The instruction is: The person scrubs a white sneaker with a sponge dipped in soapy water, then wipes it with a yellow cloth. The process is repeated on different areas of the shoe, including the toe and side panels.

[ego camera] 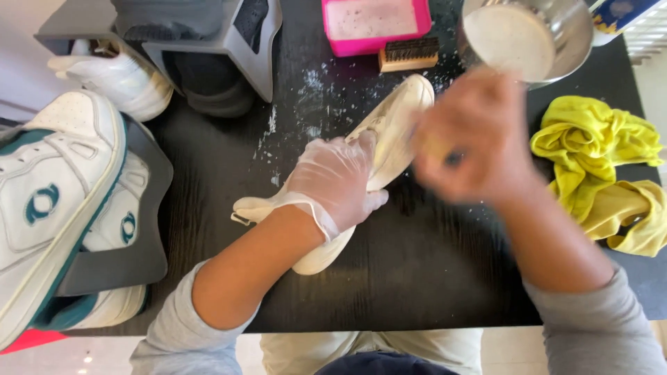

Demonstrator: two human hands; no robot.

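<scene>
Bystanders on the black table

Far centre sit a pink tub (375, 24) of suds and a wooden brush (408, 53); to their right stands a steel bowl (528, 35) of foamy water. A crumpled yellow cloth (601, 173) lies at the right edge. At left, white-and-teal sneakers (52, 201) rest on a grey box lid (149, 229), with another white sneaker (118, 80) further back.

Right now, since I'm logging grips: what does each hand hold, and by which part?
The gloved left hand presses on the middle of the cream shoe, pinning it to the table. The right hand is blurred; what it holds cannot be told.
</scene>
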